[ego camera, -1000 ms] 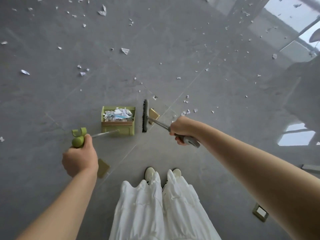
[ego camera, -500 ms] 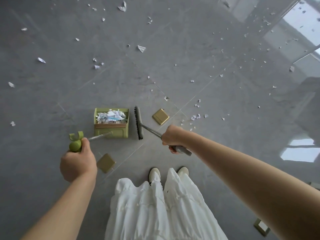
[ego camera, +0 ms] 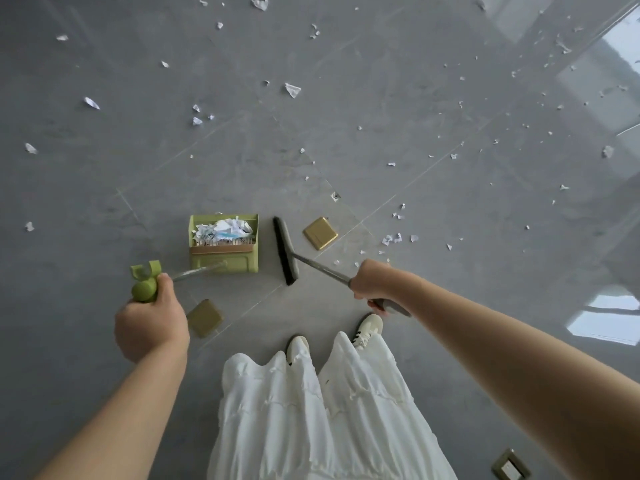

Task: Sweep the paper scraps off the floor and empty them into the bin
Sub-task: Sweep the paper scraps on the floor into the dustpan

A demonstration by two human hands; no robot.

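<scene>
1. Dustpan (ego camera: 224, 249), one: green, long-handled, standing on the floor (ego camera: 346, 116) ahead of the person's left side. Its tray holds a heap of white paper pieces against a comb-like strip.
2. Broom (ego camera: 285, 250), one: dark bristle head on a metal shaft, set just right of the dustpan and apart from it; the head runs roughly parallel to the dustpan's right wall.
3. Left hand (ego camera: 150, 327), one: fingers wrapped around the green grip at the top of the dustpan handle.
4. Right hand (ego camera: 372, 280), one: clenched around the broom shaft near its grey upper end.
5. Paper scraps (ego camera: 292, 90), too many to count: white, torn, scattered across the floor. Larger bits lie to the upper left and centre; fine bits are densest to the upper right. A small cluster lies just right of the broom, near the right hand.
6. Brass floor plates (ego camera: 321, 233), two: square, one right of the broom head, one beside the left hand.
7. Wall-type socket plate (ego camera: 510, 467), one: set in the floor at lower right.
8. Shoes (ego camera: 367, 329), two: white, below a white skirt (ego camera: 311, 417).
9. Surface: grey polished tile with thin diagonal joints, showing bright window reflections along the right edge.
</scene>
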